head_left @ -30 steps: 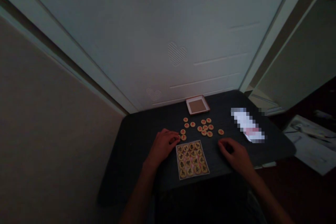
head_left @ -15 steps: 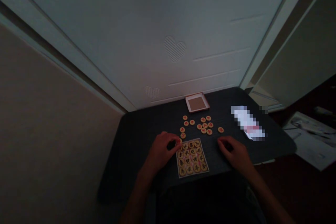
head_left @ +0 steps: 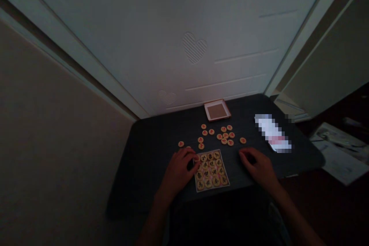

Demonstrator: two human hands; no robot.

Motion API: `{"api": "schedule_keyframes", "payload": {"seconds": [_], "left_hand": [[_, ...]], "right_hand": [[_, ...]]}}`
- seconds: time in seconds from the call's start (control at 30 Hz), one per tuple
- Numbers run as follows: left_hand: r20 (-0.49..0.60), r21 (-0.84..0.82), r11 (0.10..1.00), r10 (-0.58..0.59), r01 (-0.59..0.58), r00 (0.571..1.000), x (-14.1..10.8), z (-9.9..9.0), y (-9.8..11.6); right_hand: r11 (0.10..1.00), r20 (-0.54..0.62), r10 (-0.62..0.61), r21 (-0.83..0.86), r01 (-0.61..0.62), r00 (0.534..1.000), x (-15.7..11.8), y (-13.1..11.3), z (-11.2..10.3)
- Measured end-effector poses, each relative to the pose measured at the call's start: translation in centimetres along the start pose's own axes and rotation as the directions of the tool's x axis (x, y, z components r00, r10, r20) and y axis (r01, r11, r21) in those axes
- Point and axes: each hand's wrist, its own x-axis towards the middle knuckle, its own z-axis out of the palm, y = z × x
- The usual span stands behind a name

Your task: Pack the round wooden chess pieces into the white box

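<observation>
Pinched together, the fingers of my left hand (head_left: 181, 167) are at the far left corner of a shallow square tray (head_left: 213, 190). A round Chinese chess piece (head_left: 196, 158) shows at their tips, partly covered. Rows of pieces with black characters (head_left: 211, 164) fill the tray. My right hand (head_left: 257, 164) rests on the table right of the tray, its fingers curled and thumb meeting forefinger, with nothing visible in them. Beyond the tray lie several loose pieces with red characters (head_left: 225, 135). Near my left knuckles is another red piece (head_left: 181, 143).
An open box lid or tray (head_left: 206, 114) with a brown inside stands at the table's back edge, by a white panel with heart patterns (head_left: 195, 48). To the right lies a blurred white item (head_left: 272, 132). Papers (head_left: 334, 161) sit beyond the dark table (head_left: 147, 169).
My left hand has shifted slightly, and red pieces beyond its knuckles that it hid before now show. The right hand stays in place. The view has moved a little.
</observation>
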Motion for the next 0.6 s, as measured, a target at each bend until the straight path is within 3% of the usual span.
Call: {"api": "schedule_keyframes", "payload": {"seconds": [0.13, 0.37, 0.6], "left_hand": [[-0.047, -0.066, 0.998, -0.018, 0.014, 0.999, -0.4, 0.1, -0.3], [-0.172, -0.153, 0.98, -0.152, 0.127, 0.973, -1.7, 0.7, -2.3], [-0.196, -0.173, 0.966, -0.225, 0.192, 0.954, -3.0, 2.0, -3.3]], "right_hand": [[1.0, 0.006, 0.004, -0.012, -0.004, 1.0, 0.0, 0.0, 0.0], [0.999, 0.022, -0.016, -0.027, 0.016, 1.0, 0.2, -0.3, -0.3], [0.997, 0.028, -0.071, -0.037, 0.072, 0.997, 0.7, -0.8, -0.1]]}}
